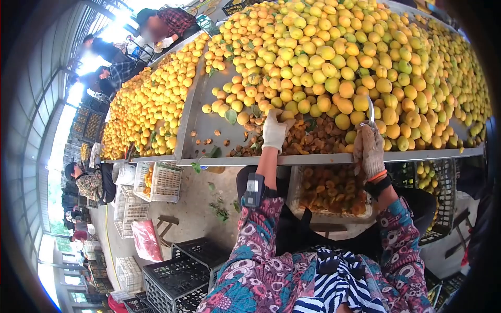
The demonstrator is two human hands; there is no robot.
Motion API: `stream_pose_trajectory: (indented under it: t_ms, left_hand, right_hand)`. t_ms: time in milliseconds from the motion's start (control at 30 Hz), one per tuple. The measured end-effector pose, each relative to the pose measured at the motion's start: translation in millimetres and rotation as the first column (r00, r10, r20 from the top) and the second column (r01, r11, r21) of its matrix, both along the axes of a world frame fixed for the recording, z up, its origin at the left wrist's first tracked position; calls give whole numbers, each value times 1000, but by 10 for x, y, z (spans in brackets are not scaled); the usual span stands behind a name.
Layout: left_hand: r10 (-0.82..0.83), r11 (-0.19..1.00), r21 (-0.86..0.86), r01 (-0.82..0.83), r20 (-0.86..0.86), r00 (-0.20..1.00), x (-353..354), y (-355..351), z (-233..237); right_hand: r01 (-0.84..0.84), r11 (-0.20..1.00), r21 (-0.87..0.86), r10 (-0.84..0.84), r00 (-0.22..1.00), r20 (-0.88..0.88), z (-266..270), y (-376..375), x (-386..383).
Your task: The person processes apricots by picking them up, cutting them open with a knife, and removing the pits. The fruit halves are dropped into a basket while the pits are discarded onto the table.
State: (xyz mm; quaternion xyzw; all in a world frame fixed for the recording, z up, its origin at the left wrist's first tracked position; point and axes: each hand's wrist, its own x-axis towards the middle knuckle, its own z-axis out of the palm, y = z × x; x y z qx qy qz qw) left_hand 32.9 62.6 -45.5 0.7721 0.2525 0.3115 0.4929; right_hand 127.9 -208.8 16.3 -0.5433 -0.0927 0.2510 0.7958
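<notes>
Apricot-like fruit (pixel 334 57), yellow to orange with some green, lies heaped on a metal table (pixel 201 125), nearest fruit close to the person's hands. At the foot of the heap, behind the front rim (pixel 235 161): a spread of brownish pieces (pixel 313 141), apparently split fruit.

Left hand (pixel 276 129), pale glove, at the edge of the heap. Fingers bent against a single fruit (pixel 286 116); cannot tell whether they are clamped on it or only touching.

Right hand (pixel 369 148), browner glove, at the rim. Fingers wrapped round the hidden handle of a curved knife (pixel 371 110), its bare blade pointing up, just beside whole fruit. Hands apart.

Risks, as judged: blade could slip on juicy skin and nick the left hand if the two come close; the gloves look like thin protection. Fruit taken from the foot of the heap could loosen those above and set them rolling onto the pieces. Leaves (pixel 231 116) among the fruit could get mixed in. A sleeve dragged along the rim could knock pieces off.

Below the table, by the person's knees: a crate (pixel 295 195) of orange pieces. Leftward, past a metal divider (pixel 189 104), a second heap (pixel 156 104); beyond it, a co-worker in a checked top (pixel 177 21).
</notes>
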Motion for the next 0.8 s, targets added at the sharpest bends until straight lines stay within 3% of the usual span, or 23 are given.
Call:
stream_pose_trajectory:
  t_ms: [67, 133, 167, 267, 333, 367, 433, 500, 567, 700, 800]
  left_hand:
    - [-87, 992, 99, 76, 114, 990, -92, -227, 330]
    - [-205, 979, 44, 200, 270, 941, -128, -332, 433]
    - [-255, 964, 25, 263, 350, 901, -135, -365, 478]
    - [-233, 825, -361, 434, 483, 844, -215, -464, 611]
    - [-231, 746, -438, 502, 536, 812, -326, -485, 787]
    - [-230, 702, -468, 537, 564, 793, -364, -473, 829]
    - [-240, 755, -382, 533, 595, 767, -379, -405, 757]
    - [-233, 809, -317, 495, 599, 766, -409, -378, 757]
    - [-235, 774, -384, 503, 564, 792, -518, -353, 821]
    - [-226, 842, -330, 426, 501, 835, -619, -290, 780]
    - [-283, 851, -237, 469, 546, 788, -650, -234, 751]
  right_hand:
    - [-6, 1000, -24, 6, 1000, -19, 106, 2, -38]
    - [-39, 995, -93, 36, 999, -32, 204, 26, -38]
    - [-90, 986, -137, 97, 994, 46, 260, 41, -76]
    - [-201, 944, -262, 268, 930, 252, 380, 134, -325]
    - [-236, 923, -304, 345, 857, 382, 428, 230, -465]
    - [-141, 922, -360, 322, 794, 515, 455, 289, -527]
    - [-271, 904, -330, 382, 860, 339, 436, 404, -507]
    - [-156, 862, -483, 420, 753, 506, 535, 492, -646]
    - [-61, 831, -552, 452, 652, 609, 617, 590, -768]
    - [-19, 817, -577, 478, 582, 658, 556, 741, -877]
    - [47, 764, -644, 532, 519, 669, 647, 809, -956]
